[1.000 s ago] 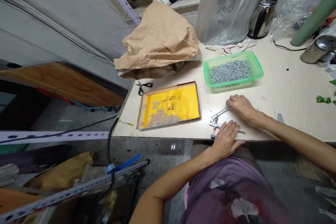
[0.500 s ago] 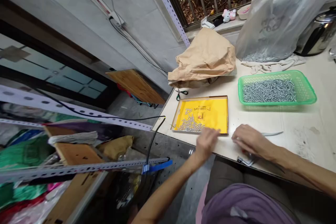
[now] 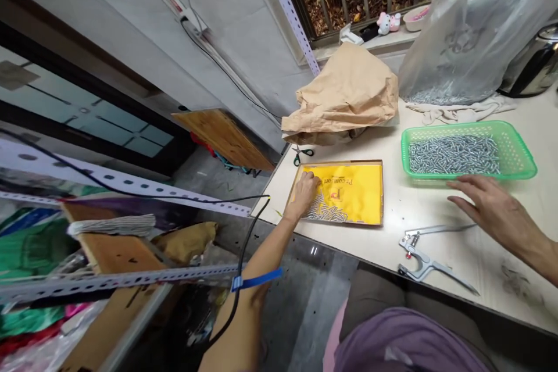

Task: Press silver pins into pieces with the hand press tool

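My left hand (image 3: 306,193) is over the left side of a shallow cardboard tray (image 3: 382,192) lined with yellow printed material. Its fingers are curled together, and whatever they hold is hidden. Small silvery metal pins (image 3: 326,212) lie heaped in the tray's near left part, beside this hand. My right hand (image 3: 490,204) hovers with fingers apart and nothing in it, at the near edge of a green plastic basket (image 3: 518,168). Many similar metal pieces (image 3: 453,154) fill the basket. Between the hands, a grey long-handled plier-like tool (image 3: 422,264) rests near the table edge.
Green-handled scissors (image 3: 301,154) lie behind the tray. A crumpled brown paper bag (image 3: 349,93), a clear plastic bag (image 3: 462,40) and a metal kettle (image 3: 534,64) stand at the back. A black cable (image 3: 244,244) hangs left of the table (image 3: 392,244).
My left hand has moved left and away from me, from the tray's near edge into it. My right hand has moved right toward the basket, leaving the plier-like tool uncovered.
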Tool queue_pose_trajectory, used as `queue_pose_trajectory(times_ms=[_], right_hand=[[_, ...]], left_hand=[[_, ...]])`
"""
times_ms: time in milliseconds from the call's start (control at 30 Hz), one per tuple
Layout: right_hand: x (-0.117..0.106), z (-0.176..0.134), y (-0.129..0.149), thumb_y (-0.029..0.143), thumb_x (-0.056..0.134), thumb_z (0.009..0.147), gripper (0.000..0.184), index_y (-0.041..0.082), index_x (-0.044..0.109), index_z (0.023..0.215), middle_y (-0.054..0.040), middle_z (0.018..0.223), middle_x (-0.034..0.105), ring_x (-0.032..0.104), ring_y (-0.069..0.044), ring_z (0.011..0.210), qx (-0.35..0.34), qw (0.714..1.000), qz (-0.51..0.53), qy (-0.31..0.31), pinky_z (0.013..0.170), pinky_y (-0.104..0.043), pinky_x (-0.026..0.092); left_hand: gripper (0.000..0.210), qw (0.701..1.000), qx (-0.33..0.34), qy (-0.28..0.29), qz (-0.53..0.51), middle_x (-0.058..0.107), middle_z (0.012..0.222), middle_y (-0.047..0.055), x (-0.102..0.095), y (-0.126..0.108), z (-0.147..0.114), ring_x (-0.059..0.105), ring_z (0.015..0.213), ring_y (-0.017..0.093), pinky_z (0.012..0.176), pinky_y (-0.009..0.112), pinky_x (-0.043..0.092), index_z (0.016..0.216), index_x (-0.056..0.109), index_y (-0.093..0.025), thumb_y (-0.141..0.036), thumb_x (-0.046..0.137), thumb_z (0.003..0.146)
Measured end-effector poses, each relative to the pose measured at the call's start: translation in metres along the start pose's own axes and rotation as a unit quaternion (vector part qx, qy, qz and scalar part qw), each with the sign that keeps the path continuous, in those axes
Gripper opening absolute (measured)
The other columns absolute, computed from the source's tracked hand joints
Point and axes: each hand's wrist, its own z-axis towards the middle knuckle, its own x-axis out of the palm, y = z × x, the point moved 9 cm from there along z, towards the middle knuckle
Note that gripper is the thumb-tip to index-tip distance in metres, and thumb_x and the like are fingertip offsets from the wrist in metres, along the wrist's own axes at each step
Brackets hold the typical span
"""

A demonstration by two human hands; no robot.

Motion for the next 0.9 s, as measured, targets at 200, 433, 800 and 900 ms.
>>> queue_pose_trajectory(times_ms=[200, 433, 800, 900], right_hand=[[0.003, -0.060, 0.033, 0.031, 0.040, 0.096, 0.029, 0.019, 0.065, 0.105, -0.0115, 0.106, 0.064, 0.061, -0.024, 0.099, 0.035, 0.997, 0.044, 0.050, 0.086, -0.040, 0.053], [0.005, -0.100, 0.047, 0.027, 0.038, 0.097, 0.030, 0.016, 0.066, 0.101, -0.0104, 0.098, 0.066, 0.065, -0.020, 0.089, 0.050, 0.991, 0.097, 0.078, 0.077, -0.033, 0.057], [0.007, -0.119, 0.047, 0.024, 0.041, 0.097, 0.027, 0.016, 0.067, 0.102, -0.0100, 0.096, 0.067, 0.065, -0.020, 0.087, 0.057, 0.992, 0.086, 0.076, 0.073, -0.033, 0.055], [0.011, -0.122, 0.049, 0.022, 0.042, 0.096, 0.026, 0.017, 0.067, 0.100, -0.0095, 0.094, 0.066, 0.064, -0.019, 0.083, 0.054, 0.991, 0.095, 0.075, 0.070, -0.031, 0.053]], left_hand=[[0.018, 0.994, 0.049, -0.081, -0.048, 0.058, 0.085, 0.007, -0.021, -0.024, -0.014, 0.051, 0.088, 0.019, 0.083, 0.032, 0.043, 0.082, 0.057, -0.014, -0.015, 0.043, 0.092], [0.014, 0.957, 0.269, -0.042, -0.100, 0.063, 0.084, 0.004, 0.025, -0.170, -0.111, 0.057, 0.080, 0.016, 0.075, 0.028, 0.048, 0.087, 0.060, -0.018, -0.022, 0.048, 0.094], [0.018, 0.960, 0.265, 0.083, -0.021, 0.061, 0.090, 0.008, 0.054, -0.192, -0.130, 0.056, 0.087, 0.021, 0.074, 0.031, 0.047, 0.087, 0.058, -0.017, -0.004, 0.045, 0.086], [0.011, 0.960, 0.163, 0.115, -0.195, 0.061, 0.078, 0.004, 0.053, -0.187, -0.124, 0.057, 0.076, 0.017, 0.069, 0.027, 0.046, 0.079, 0.059, -0.016, -0.011, 0.051, 0.085]])
